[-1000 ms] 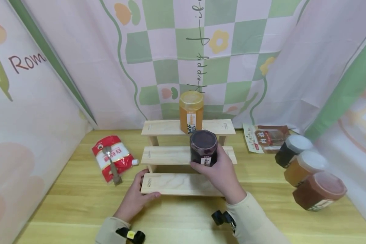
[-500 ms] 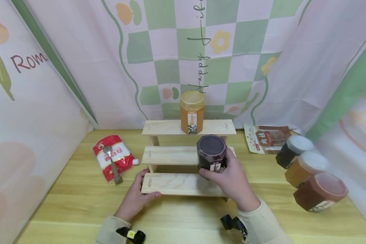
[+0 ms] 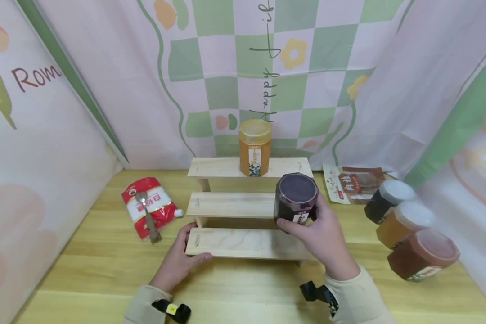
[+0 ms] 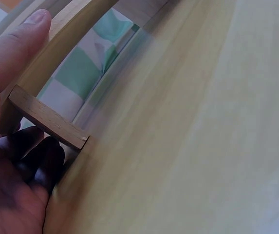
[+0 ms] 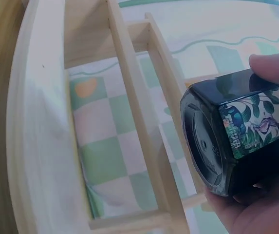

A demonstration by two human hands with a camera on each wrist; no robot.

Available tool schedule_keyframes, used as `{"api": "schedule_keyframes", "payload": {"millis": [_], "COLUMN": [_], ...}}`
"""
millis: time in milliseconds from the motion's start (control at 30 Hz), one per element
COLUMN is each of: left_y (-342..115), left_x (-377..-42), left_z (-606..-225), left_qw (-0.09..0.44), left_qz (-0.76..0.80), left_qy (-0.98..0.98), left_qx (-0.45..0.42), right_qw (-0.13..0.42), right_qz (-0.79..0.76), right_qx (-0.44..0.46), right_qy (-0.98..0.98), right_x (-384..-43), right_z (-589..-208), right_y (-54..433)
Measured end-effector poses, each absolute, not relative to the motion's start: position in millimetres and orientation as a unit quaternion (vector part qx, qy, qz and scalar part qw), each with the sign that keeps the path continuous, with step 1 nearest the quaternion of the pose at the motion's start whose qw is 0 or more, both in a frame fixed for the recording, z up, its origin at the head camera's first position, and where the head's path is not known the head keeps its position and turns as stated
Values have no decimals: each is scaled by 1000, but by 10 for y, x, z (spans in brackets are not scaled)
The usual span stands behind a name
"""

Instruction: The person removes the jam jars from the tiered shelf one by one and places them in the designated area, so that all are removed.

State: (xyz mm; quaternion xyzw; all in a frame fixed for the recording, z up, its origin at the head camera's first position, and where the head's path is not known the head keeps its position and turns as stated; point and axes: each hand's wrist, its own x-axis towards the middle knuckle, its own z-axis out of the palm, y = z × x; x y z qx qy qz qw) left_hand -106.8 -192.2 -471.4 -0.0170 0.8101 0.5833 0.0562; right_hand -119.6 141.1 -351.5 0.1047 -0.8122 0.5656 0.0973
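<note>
My right hand point(image 3: 328, 238) grips a dark purple octagonal jar point(image 3: 294, 198) by its side, raised in front of the right part of a three-step wooden rack point(image 3: 231, 204). The right wrist view shows the jar's underside and its plant-patterned label point(image 5: 258, 119), with the thumb on one side and fingers on the other. My left hand point(image 3: 178, 265) holds the left end of the lowest step, thumb along its front edge; the left wrist view shows the other fingers curled behind the rack's leg point(image 4: 49, 117). An amber jar point(image 3: 254, 148) stands on the top step.
On the left, a spoon point(image 3: 149, 220) lies across a red and white pouch point(image 3: 162, 198). A brown packet point(image 3: 354, 184) lies at back right. Along the right side stand a black jar point(image 3: 382, 204), an orange jar point(image 3: 397, 229) and a reddish-brown jar point(image 3: 421, 258). Curtains enclose the table point(image 3: 235, 292).
My right hand has carried the dark jar to the right, away from the middle of the rack. The left hand keeps its hold on the lowest step.
</note>
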Motion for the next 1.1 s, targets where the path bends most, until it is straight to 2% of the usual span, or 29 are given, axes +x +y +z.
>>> {"api": "schedule_keyframes", "payload": {"millis": [267, 667, 1100], "left_y": [-1934, -1936, -1925], "left_x": [-1066, -1075, -1071], "left_z": [-4715, -4730, -4725], "left_qw": [52, 54, 47], "left_qz": [583, 583, 577], "left_qy": [810, 810, 816], "left_qx": [-14, -15, -7], "right_qw": [116, 114, 148], "right_qz": [553, 555, 531], "right_qx": [98, 65, 39], "right_qy": [-819, -821, -833], "right_x": [-1198, -1207, -1236], "right_z": [-3478, -3461, -3471], "right_y": [1505, 1639, 1791]}}
